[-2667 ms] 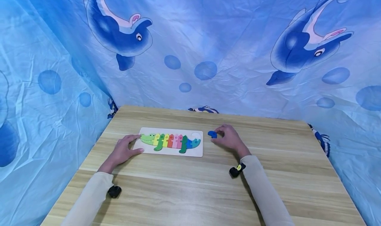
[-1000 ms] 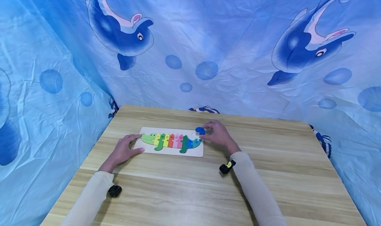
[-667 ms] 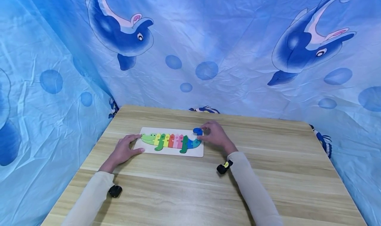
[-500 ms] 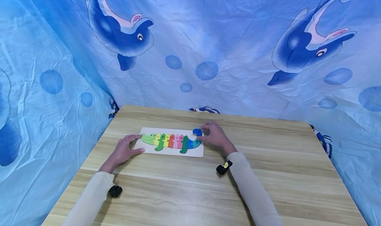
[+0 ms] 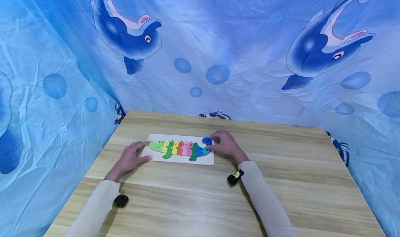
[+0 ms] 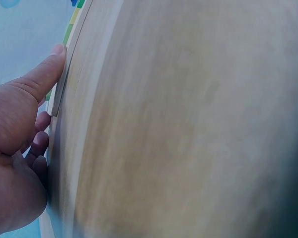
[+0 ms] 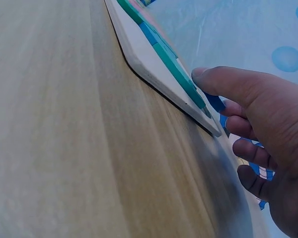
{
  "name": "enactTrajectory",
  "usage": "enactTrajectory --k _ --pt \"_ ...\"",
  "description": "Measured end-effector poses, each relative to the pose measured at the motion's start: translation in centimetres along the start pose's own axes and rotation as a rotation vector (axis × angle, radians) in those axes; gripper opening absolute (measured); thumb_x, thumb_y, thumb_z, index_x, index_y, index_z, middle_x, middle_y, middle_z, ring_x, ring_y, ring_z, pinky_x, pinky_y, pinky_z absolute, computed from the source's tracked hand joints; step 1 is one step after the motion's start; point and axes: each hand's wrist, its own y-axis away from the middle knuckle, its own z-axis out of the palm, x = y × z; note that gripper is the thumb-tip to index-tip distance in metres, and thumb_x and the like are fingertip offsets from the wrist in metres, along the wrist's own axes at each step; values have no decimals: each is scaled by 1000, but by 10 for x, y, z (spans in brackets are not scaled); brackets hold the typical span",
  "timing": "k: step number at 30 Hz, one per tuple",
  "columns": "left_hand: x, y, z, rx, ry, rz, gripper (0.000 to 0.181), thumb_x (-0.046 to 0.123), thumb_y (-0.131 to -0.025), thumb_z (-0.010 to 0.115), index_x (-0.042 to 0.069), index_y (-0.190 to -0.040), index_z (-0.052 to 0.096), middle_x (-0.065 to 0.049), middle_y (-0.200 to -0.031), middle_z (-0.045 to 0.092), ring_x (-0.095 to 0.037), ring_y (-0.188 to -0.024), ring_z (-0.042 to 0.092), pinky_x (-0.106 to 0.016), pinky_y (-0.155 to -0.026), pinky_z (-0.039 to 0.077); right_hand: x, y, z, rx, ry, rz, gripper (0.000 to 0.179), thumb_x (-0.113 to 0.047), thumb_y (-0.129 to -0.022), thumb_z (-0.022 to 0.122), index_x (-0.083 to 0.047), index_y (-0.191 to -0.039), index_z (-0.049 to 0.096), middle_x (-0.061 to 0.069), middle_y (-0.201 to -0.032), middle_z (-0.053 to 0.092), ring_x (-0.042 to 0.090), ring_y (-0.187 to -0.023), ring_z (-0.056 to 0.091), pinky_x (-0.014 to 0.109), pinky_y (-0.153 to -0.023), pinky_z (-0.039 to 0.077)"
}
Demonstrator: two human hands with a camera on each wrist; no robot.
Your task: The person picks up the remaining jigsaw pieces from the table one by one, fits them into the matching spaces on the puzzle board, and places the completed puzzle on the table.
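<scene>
A white puzzle board point(image 5: 179, 160) lies on the table, filled with the coloured pieces of a crocodile point(image 5: 155, 145). My left hand point(image 5: 128, 157) grips its left end, the index finger at the upper part and the thumb point(image 6: 42, 77) along the near edge. At the board's right end, my right hand point(image 5: 227, 143) pinches a dark blue curved puzzle piece point(image 5: 207, 140) between thumb and fingers. This piece sits over the tail-tip recess, above the teal tail piece point(image 5: 206, 151). In the right wrist view the blue piece point(image 7: 215, 102) shows partly behind the thumb; whether it lies flush I cannot tell.
The wooden table point(image 5: 193, 202) extends around the board on all sides. A blue curtain point(image 5: 243, 101) with dolphins and bubbles hangs behind it and at both sides. Small black cameras point(image 5: 121, 201) are on the wrists.
My right hand has carried the blue piece leftward from beside the board onto the tail-tip recess, turning it, then lowered slightly. My left hand has stayed in place.
</scene>
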Motion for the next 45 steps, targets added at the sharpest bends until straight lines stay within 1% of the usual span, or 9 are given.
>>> enactTrajectory --k 5,13,24,30,33,37,40,43,45 --pt "0 0 1 0 2 3 76 38 -88 81 6 -149 50 -29 -151 42 -51 -138 34 -66 -109 23 1 1 0 -7 -3 -3 45 -40 -82 87 -11 -115 77 -1 -103 66 16 -94 56 38 -87 51" --pt "-1 -1 0 1 -9 8 76 38 -89 81 6 -150 50 -28 -151 43 -50 -139 34 -65 -110 24 2 2 1 -25 -39 3 46 -39 -83 86 -10 -117 76 0 -106 66 17 -95 58 38 -88 52" --pt "1 -2 -1 -6 -7 -1 76 37 -89 81 6 -150 50 -30 -151 42 -51 -138 34 -66 -110 24 7 0 1 -34 -32 -1 46 -40 -84 85 -11 -118 76 0 -107 66 16 -95 58 38 -89 53" --pt "2 -4 -1 -9 -10 4 76 38 -89 81 5 -150 49 -30 -151 41 -51 -137 34 -66 -108 26 8 0 0 -43 -36 15 49 -42 -84 85 -11 -120 75 0 -110 67 17 -99 60 39 -93 52" --pt "3 -6 1 -8 -9 16 76 37 -89 81 5 -150 49 -30 -151 42 -51 -137 35 -65 -108 26 10 4 -2 -42 -43 26 49 -43 -86 83 -12 -123 74 0 -112 67 17 -102 60 41 -95 52" --pt "3 -8 2 -11 -12 25 76 37 -89 81 4 -150 49 -31 -150 42 -51 -137 35 -65 -108 26 12 10 -7 -20 -41 25 47 -43 -90 78 -12 -124 74 0 -112 67 17 -103 62 42 -97 52" --pt "3 -7 1 -12 -14 25 76 37 -89 81 4 -150 49 -30 -150 42 -51 -137 35 -65 -108 26 13 14 -11 9 -17 -2 43 -42 -93 76 -11 -123 74 2 -111 67 19 -103 63 42 -95 53" --pt "3 -6 0 -10 -16 27 76 37 -88 81 4 -149 50 -29 -150 43 -51 -136 36 -64 -108 27 10 20 -19 47 -4 -22 42 -41 -94 74 -9 -123 74 5 -113 68 22 -105 63 44 -93 53" --pt "3 -4 -1 -11 -19 26 76 38 -89 81 4 -149 50 -29 -150 44 -51 -135 36 -65 -108 27 7 26 -26 72 1 -21 44 -41 -95 73 -9 -124 73 6 -117 68 25 -107 63 45 -91 54"
